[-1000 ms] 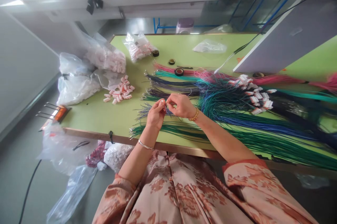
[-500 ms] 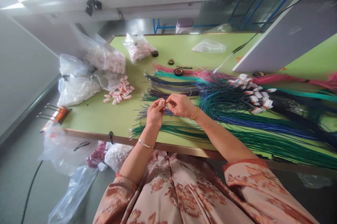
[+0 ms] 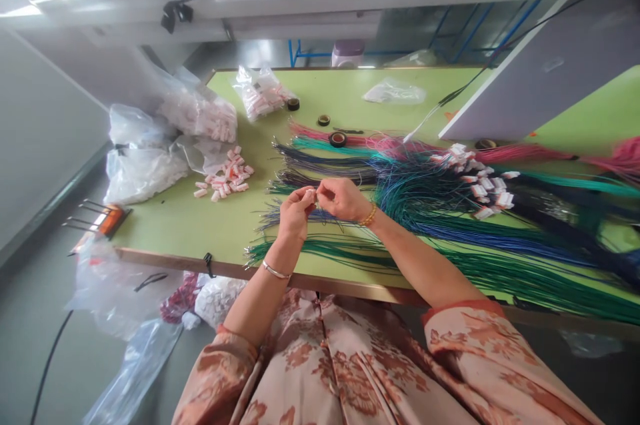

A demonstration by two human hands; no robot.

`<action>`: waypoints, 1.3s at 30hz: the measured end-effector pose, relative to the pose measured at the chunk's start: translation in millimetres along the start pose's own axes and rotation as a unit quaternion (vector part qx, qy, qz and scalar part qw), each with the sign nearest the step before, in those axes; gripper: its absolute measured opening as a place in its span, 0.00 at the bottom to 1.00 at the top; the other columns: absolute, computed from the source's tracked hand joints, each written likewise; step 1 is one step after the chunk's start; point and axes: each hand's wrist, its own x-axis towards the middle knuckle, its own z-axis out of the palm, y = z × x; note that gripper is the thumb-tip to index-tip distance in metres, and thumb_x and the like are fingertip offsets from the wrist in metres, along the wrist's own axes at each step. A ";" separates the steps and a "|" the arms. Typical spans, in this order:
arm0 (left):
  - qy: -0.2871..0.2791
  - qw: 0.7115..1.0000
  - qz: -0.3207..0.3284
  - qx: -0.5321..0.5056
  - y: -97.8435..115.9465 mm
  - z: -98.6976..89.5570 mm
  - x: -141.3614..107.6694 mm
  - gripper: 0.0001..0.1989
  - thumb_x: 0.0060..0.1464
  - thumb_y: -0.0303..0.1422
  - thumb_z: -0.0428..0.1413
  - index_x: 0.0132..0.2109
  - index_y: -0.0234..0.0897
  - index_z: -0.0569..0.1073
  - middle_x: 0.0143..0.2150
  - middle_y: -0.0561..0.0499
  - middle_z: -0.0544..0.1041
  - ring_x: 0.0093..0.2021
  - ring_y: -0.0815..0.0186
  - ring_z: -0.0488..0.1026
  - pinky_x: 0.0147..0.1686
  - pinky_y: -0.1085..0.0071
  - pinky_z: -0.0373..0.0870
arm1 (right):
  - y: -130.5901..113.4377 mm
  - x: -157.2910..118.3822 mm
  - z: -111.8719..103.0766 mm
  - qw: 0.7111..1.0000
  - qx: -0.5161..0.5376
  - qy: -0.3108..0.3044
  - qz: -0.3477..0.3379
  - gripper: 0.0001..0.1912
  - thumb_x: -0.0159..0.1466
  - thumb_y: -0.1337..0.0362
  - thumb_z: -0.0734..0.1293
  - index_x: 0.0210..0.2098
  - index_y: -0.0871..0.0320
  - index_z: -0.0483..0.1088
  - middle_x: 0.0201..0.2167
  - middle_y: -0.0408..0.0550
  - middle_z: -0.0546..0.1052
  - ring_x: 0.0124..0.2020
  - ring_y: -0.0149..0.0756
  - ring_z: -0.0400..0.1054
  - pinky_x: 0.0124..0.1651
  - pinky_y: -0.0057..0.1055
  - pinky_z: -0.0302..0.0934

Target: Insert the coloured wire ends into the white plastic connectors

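Observation:
My left hand (image 3: 296, 213) pinches a small white connector housing (image 3: 311, 193) between thumb and fingertips. Right up against it, my right hand (image 3: 344, 200) is closed on a thin wire (image 3: 324, 214), whose tip is hidden at the housing. Below and around both hands lie bundles of cut wires: dark green wires (image 3: 345, 248), blue wires (image 3: 460, 243) and pink wires (image 3: 530, 150), with bare metal ends toward the left. Over the wires on the right rests a cluster of white-and-orange connectors (image 3: 483, 182). A loose pile of similar connectors (image 3: 227, 177) sits left of my hands.
Plastic bags of connectors (image 3: 200, 112) stand at the table's left back. Tape rolls (image 3: 338, 139) lie behind the wires. An orange pronged holder (image 3: 110, 220) sits at the left corner. A shelf (image 3: 300, 5) spans the back, with a slanted panel (image 3: 540, 72) at right.
My hands stay together at the connector, with the right fingers slightly closer to it. The whole view has shifted a little.

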 end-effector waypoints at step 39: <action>-0.017 0.998 -0.022 -0.062 -2.2 -15.7 14.3 0.14 0.39 0.31 0.69 0.35 0.31 0.78 0.30 0.52 0.74 0.27 0.76 0.66 0.28 0.76 0.60 | 115.7 125.3 12.2 0.946 -0.273 -0.119 0.129 0.12 0.67 0.65 0.58 0.43 0.61 0.71 0.41 0.57 0.78 0.40 0.40 0.70 0.41 0.31 0.57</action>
